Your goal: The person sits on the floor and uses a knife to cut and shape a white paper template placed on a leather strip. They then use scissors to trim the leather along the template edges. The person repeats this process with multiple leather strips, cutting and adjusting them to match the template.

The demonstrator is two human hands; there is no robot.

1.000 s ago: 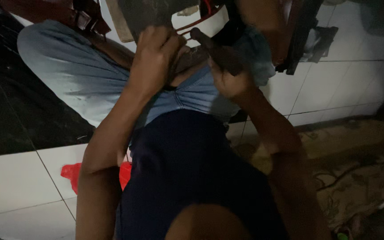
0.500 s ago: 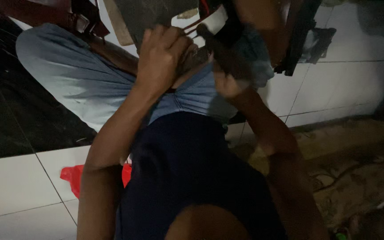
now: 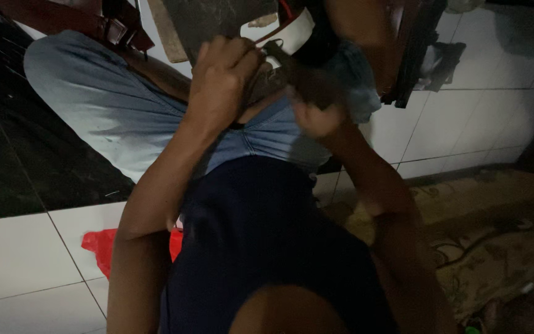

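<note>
I look down over my dark blue shirt point(image 3: 261, 241) and light blue jeans point(image 3: 112, 117) while sitting on a tiled floor. My left hand point(image 3: 224, 80) is closed on a dark, worn leather-like piece point(image 3: 267, 80) resting on my lap. My right hand point(image 3: 316, 116), blurred, grips a dark elongated tool point(image 3: 292, 65) that presses against the same piece. Just above lies a white strip with a red edge point(image 3: 295, 29). How the tool ends is hidden in the dark.
A brown leather strap with a buckle point(image 3: 115, 28) lies at the top left beside a dark slab point(image 3: 217, 18). A red plastic scrap point(image 3: 103, 247) sits on the white tiles point(image 3: 26, 260). A patterned rug point(image 3: 502, 229) covers the right; dark floor point(image 3: 13, 167) lies left.
My right hand with the dark tool has shifted slightly down and left along the piece. The left hand keeps its hold and has barely moved.
</note>
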